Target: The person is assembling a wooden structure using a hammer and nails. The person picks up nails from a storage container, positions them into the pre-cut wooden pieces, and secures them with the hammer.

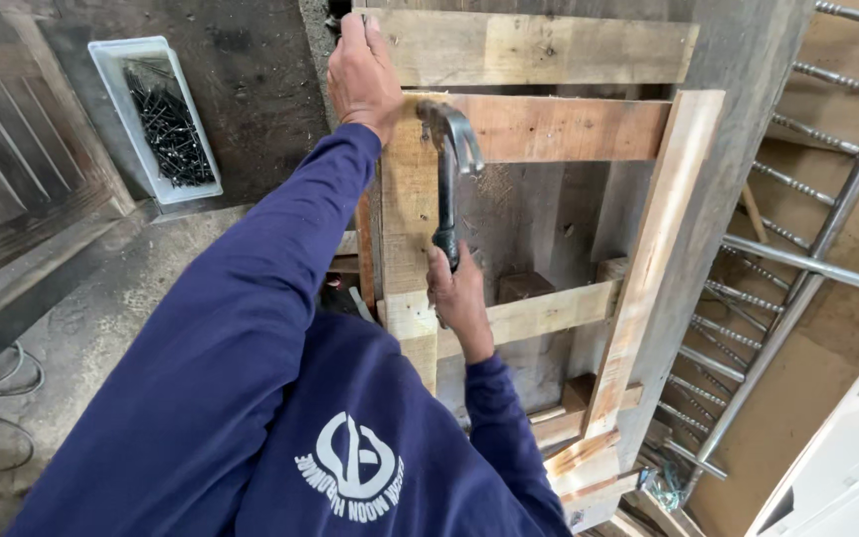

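In the head view, your left hand (362, 72) sits at the upper middle of the frame, its fingers (355, 28) curled over the top edge of the wooden pallet frame (534, 129), gripping it where the upright plank (408, 214) meets the top board (539, 48). Your right hand (459, 296) is at the centre, fingers wrapped tight around the black grip of the claw hammer (447, 174). The hammer stands nearly upright, its steel head lying against the upper end of that plank, just below the second cross board.

You appear to be in the middle of working a joint at the frame's upper left corner, bracing with one hand and striking or prying with the other; which of the two cannot be told. The next move seems to call for a firm brace and a controlled swing close to your bracing fingers.

A white tray of dark nails (156, 114) lies on the floor at upper left, well apart. Metal bars of a rack (797, 264) run down the right side.
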